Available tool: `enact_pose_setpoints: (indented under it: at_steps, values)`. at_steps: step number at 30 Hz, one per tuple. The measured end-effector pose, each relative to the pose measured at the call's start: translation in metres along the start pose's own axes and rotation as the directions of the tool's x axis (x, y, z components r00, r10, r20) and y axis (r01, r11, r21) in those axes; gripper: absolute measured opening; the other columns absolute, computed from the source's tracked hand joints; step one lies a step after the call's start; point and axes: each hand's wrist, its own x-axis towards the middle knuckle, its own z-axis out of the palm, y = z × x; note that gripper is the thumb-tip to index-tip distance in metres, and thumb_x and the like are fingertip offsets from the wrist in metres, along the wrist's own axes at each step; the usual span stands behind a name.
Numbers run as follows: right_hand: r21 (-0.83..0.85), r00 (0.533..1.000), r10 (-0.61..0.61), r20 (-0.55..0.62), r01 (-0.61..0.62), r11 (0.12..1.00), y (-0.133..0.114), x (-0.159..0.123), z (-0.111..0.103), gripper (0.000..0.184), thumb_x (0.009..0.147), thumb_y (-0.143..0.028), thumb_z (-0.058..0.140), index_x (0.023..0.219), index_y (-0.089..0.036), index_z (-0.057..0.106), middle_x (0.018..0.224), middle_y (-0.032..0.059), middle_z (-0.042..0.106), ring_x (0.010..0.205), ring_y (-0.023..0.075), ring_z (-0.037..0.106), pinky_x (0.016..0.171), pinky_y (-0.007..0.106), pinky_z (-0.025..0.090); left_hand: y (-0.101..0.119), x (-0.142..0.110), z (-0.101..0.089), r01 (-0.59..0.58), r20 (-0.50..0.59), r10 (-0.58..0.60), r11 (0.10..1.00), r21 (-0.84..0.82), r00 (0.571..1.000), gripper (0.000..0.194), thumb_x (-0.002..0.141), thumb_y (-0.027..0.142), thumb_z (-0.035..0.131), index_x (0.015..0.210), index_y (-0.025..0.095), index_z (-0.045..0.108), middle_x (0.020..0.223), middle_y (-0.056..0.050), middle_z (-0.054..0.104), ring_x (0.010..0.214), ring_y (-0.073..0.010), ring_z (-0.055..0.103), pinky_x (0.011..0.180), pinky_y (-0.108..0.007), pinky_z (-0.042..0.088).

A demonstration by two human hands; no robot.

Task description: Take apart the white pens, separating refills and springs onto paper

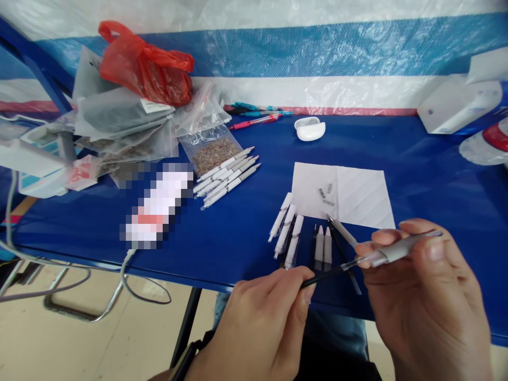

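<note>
Pen barrel (400, 250) sits pinched in the right hand (426, 307) over the blue table (416, 159), while the left hand (256, 323) pinches a black refill (327, 276) (its tip meeting the barrel's open end).

Blue bench (357, 143) | 11 o'clock: red plastic bag (145, 66), zip bag of dried plant bits (210, 156) | 12 o'clock: white earbud case (309, 128) | 2 o'clock: white carton (456, 106)
</note>
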Motion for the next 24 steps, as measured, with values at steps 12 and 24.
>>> enact_pose_setpoints:
  at_steps: [12, 24]
  values:
    - [-0.003, 0.999, 0.026, 0.022, -0.026, 1.0, 0.0031, 0.0019, -0.0039, 0.01, 0.097, -0.04, 0.069, 0.098, -0.032, 0.075, 0.082, -0.0034, 0.078, 0.067, 0.0154, 0.077, 0.066, 0.027, 0.065, 0.0009, 0.0011, -0.0034, 0.018, 0.059, -0.016, 1.0, -0.025, 0.998, 0.022, 0.104, 0.019, 0.046, 0.114, 0.019, 0.066, 0.093, 0.0, 0.078, 0.076, -0.0151, 0.076, 0.063, -0.024, 0.057]
    - [-0.174, 0.989, -0.042, 0.139, 0.066, 0.983, -0.0033, -0.0072, -0.004, 0.011, 0.094, -0.03, 0.074, 0.105, -0.032, 0.075, 0.084, -0.0005, 0.08, 0.072, 0.0182, 0.078, 0.073, 0.031, 0.068, 0.0022, 0.0025, -0.0087, 0.024, 0.12, -0.022, 1.0, -0.015, 0.993, 0.03, 0.104, 0.022, 0.043, 0.117, 0.02, 0.07, 0.087, -0.005, 0.078, 0.071, -0.016, 0.075, 0.068, -0.023, 0.062]
